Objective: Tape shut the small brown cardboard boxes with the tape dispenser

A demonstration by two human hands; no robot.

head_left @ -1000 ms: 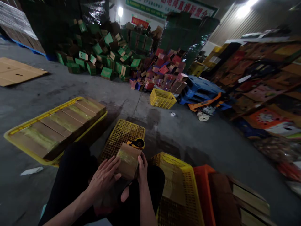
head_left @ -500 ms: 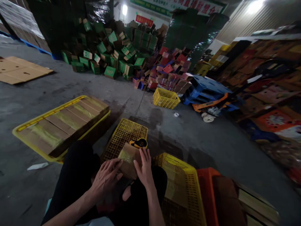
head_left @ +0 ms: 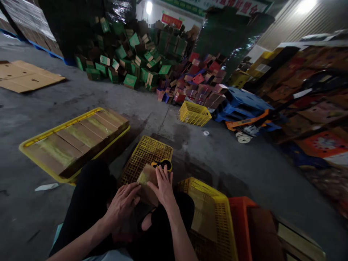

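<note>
A small brown cardboard box [head_left: 148, 175] with yellowish tape across its top sits between my knees, at the near end of an upturned yellow crate [head_left: 152, 146]. Against the box's left edge, my left hand [head_left: 122, 201] has its fingers bent and closed on it. My right hand [head_left: 164, 186] lies over the right part of the top, fingers stretched and thumb apart. Just beyond those fingertips a yellow and black tape dispenser [head_left: 168, 165] rests on the crate. The underside of the box is hidden.
To my left, a yellow crate [head_left: 58, 177] holds several taped boxes. At right stand a yellow crate [head_left: 224, 210] with flat cardboard and an orange crate [head_left: 240, 206]. Farther off are another yellow crate [head_left: 194, 114], a pallet jack [head_left: 247, 123] and heaped green boxes [head_left: 130, 80].
My right hand has slid leftward and inward over the top of the box. My left hand stays at the left edge. The view has shifted slightly.
</note>
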